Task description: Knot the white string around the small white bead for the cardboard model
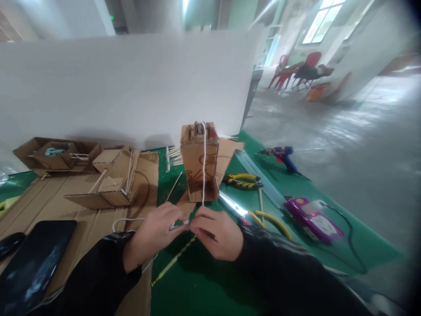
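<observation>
A white string [204, 171] runs over the top of an upright cardboard tower [195, 162] and down its front to my hands. Pinched fingertips of my left hand [161, 226] hold a bit of the string, and a loose length trails out to the left behind this hand. My right hand [219, 232] is closed too, its fingertips pinched on the string right beside the left ones. What exactly lies between the fingertips is partly hidden. Below the hands a thin yellow twisted stick [173, 262] lies on the green tabletop [197, 289].
Right of the tower lie yellow-black pliers [243, 181], scissors [233, 204], clear glue sticks [259, 177], a blue glue gun [281, 154] and a purple power strip [312, 219]. At left, cardboard models [115, 193] and a black phone [37, 259] rest on a cardboard sheet [85, 221]. A white partition [131, 87] stands behind.
</observation>
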`<control>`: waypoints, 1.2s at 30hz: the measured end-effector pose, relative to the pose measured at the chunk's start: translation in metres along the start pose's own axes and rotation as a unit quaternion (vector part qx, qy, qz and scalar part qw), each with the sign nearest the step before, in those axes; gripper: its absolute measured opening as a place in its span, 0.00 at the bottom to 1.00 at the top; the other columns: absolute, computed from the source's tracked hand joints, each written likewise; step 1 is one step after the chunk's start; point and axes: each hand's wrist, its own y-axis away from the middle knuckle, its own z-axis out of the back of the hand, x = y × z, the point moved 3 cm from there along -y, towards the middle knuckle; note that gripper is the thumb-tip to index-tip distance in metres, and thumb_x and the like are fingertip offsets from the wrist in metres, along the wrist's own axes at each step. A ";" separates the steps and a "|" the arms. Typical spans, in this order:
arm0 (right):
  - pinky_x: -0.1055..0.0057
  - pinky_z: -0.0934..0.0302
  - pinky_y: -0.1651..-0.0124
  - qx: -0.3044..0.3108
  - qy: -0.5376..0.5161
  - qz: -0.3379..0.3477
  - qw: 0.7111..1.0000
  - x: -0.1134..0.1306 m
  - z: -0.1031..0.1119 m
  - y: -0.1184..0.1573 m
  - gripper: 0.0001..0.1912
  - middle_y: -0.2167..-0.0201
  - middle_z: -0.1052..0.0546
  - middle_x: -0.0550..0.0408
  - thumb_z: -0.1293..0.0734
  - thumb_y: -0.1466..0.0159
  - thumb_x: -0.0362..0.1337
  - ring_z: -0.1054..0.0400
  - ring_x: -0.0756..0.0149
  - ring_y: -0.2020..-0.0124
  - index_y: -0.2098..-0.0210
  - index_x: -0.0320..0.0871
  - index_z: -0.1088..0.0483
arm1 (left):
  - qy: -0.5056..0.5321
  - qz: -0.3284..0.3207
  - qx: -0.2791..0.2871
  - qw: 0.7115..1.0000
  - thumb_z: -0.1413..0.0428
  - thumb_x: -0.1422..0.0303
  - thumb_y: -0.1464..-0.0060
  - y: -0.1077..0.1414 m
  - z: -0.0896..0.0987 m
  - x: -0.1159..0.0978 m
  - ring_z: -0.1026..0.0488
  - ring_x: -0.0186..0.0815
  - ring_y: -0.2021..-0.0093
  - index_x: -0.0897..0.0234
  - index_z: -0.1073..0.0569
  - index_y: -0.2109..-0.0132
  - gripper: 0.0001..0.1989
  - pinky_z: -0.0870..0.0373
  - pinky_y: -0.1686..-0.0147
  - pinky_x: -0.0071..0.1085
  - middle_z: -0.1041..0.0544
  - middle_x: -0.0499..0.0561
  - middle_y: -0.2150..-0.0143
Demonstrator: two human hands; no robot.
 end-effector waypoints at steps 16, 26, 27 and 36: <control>0.72 0.36 0.66 -0.074 -0.051 -0.086 0.992 -0.005 0.009 -0.006 0.09 0.70 0.29 0.52 0.39 0.33 0.31 0.33 0.68 0.69 0.65 0.41 0.27 | 0.052 -0.008 -0.032 0.998 0.42 0.68 0.43 0.006 -0.002 -0.024 0.25 0.35 0.62 0.59 0.27 0.58 0.05 0.29 0.61 0.30 0.20 0.48 0.64; 0.72 0.36 0.64 -0.035 -0.042 -0.077 0.996 -0.009 0.004 -0.004 0.08 0.67 0.29 0.51 0.40 0.33 0.32 0.32 0.67 0.67 0.64 0.41 0.29 | 0.184 0.104 -0.124 0.970 0.38 0.67 0.48 0.004 0.021 -0.019 0.24 0.36 0.66 0.61 0.23 0.63 0.05 0.27 0.67 0.29 0.20 0.50 0.67; 0.72 0.36 0.64 -0.031 -0.042 -0.072 0.996 -0.009 0.004 -0.004 0.08 0.67 0.29 0.51 0.40 0.32 0.32 0.32 0.67 0.67 0.64 0.41 0.29 | 0.222 0.139 -0.137 0.955 0.38 0.66 0.49 0.005 0.023 -0.015 0.23 0.36 0.65 0.61 0.23 0.63 0.06 0.26 0.67 0.29 0.20 0.51 0.65; 0.75 0.40 0.71 -0.016 0.011 -0.099 0.995 -0.008 0.008 -0.005 0.09 0.69 0.26 0.53 0.40 0.33 0.33 0.35 0.70 0.74 0.64 0.41 0.28 | 0.453 0.250 -0.313 0.797 0.36 0.63 0.51 0.000 0.073 -0.005 0.25 0.29 0.71 0.61 0.27 0.63 0.11 0.22 0.62 0.32 0.25 0.42 0.71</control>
